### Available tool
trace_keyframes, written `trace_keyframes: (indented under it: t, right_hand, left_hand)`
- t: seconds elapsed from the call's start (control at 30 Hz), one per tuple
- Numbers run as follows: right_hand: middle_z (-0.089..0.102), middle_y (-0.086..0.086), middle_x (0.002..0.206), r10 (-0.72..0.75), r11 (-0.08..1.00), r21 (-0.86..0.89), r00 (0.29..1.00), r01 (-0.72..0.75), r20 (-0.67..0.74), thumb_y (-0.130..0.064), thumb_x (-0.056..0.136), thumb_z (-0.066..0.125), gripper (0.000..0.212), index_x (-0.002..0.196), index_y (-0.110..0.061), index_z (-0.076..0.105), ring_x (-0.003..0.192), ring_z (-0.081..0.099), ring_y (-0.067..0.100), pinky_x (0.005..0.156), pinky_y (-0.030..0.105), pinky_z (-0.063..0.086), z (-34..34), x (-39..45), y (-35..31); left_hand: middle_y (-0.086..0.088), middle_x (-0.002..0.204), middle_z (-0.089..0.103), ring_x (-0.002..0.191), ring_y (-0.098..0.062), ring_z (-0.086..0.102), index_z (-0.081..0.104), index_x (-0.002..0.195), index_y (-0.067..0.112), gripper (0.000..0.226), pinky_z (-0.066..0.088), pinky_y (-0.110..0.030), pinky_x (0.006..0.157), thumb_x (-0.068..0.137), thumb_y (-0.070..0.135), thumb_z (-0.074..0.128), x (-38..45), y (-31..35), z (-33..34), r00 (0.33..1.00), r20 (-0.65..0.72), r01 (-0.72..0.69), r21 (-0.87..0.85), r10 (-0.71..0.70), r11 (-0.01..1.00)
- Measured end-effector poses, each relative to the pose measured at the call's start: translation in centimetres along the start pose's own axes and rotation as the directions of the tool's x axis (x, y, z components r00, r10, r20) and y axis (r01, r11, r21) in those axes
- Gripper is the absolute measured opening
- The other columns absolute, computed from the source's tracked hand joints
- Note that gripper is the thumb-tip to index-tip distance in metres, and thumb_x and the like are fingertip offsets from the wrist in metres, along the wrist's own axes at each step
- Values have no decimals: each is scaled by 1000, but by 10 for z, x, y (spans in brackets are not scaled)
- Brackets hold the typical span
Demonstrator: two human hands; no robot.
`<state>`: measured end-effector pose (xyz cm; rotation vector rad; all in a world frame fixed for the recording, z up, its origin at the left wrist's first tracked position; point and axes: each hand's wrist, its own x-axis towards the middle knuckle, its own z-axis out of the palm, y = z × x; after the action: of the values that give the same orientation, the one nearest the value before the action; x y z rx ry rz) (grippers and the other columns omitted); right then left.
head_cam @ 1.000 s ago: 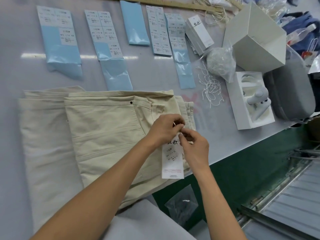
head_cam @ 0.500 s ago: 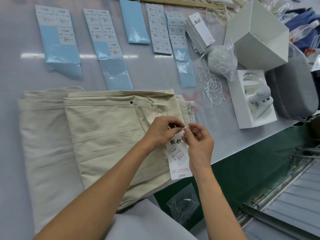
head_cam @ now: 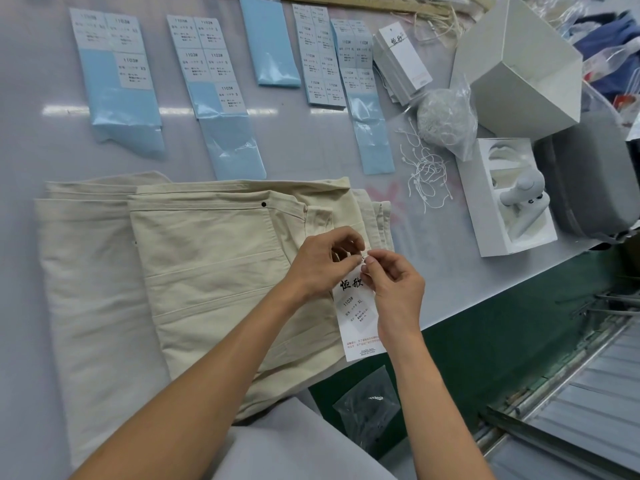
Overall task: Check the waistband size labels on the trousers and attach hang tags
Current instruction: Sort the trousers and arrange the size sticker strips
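Note:
Folded cream trousers [head_cam: 207,258] lie stacked on the pale table [head_cam: 311,147], waistbands toward the right. A white hang tag [head_cam: 356,320] printed with black characters and "1103# XL" hangs at the waistband. My left hand [head_cam: 322,261] and my right hand [head_cam: 394,289] meet just above the tag, fingertips pinching its thin white string close to the waistband. The string's fastening is hidden between the fingertips.
Blue-backed sheets of size stickers [head_cam: 117,71] line the far side. A stack of blank hang tags [head_cam: 401,60], loose white strings [head_cam: 426,178], a bag of strings [head_cam: 446,119], white boxes [head_cam: 512,199] and a grey case [head_cam: 595,174] sit at right. The table edge drops off near right.
The hang tag has swung a little to the right and its printed face shows more fully. Both hands stay together at the waistband, shifted slightly right.

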<state>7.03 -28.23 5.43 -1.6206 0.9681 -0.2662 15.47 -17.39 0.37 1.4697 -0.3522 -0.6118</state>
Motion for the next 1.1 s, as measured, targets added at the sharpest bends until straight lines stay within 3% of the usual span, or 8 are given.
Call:
trace_keyframes:
  t: [0.17,0.33,0.47,0.6,0.77,0.93,1.03,1.1]
  right_hand:
    - [76,5,95,3,1000,-20,1000,-2,12,-8,91,73,14,93,-21,77,87,72,19,77,24,58,-1,2,-1]
    - [76,8,94,45,999,29,998,-46,35,-8,91,74,12,93,-20,77,81,69,19,78,25,57,0,0,1]
    - [76,9,91,87,989,119,996,-90,32,-7,89,76,11,93,-17,77,80,68,18,78,26,57,1,-1,1]
    - [76,9,94,87,987,138,996,-88,14,-7,90,75,11,92,-18,77,84,71,19,79,26,57,2,0,0]
    - [76,9,93,73,991,113,997,-74,12,-6,91,73,14,90,-19,77,83,69,19,78,26,57,4,0,0]
    - [75,9,95,72,991,113,997,-71,-7,-5,92,72,12,92,-17,76,84,68,19,81,29,57,4,2,1]
    - [76,8,95,62,992,108,998,-61,-6,-6,92,72,14,93,-19,78,85,69,17,81,28,57,3,2,0]
    - [76,7,96,53,994,97,998,-54,14,-7,92,72,14,95,-19,79,85,69,18,81,28,57,3,3,-1]
  left_hand:
    - [5,84,75,80,-10,69,74,91,17,13,47,-15,70,85,5,75,1,-2,0,1000,-27,-7,-23,7,1000]
    - [7,88,78,86,-9,72,80,93,16,9,56,-26,83,88,10,77,1,-7,-1,999,-5,35,-28,-35,999]
    - [-1,83,75,77,-12,68,75,90,12,4,56,-36,80,91,9,73,2,-8,-1,997,0,74,-35,-74,997]
    - [2,79,74,70,-11,66,66,94,15,5,55,-31,74,97,10,65,1,-5,-2,995,22,104,-107,-102,989]
    - [-7,84,73,79,-24,69,67,96,10,2,57,-46,83,96,9,65,1,-3,-3,997,39,76,-126,-72,989]
    - [-10,96,78,77,-7,68,69,96,0,3,51,-20,69,94,1,67,2,0,-6,992,-16,112,-270,-121,956]
    - [-12,99,78,77,-9,67,69,97,-2,4,50,-18,65,94,1,67,5,0,-10,988,-15,142,-314,-154,939]
    - [-14,99,77,80,-10,69,70,101,-3,8,52,-19,71,93,0,69,6,-2,-9,990,20,142,-263,-142,954]
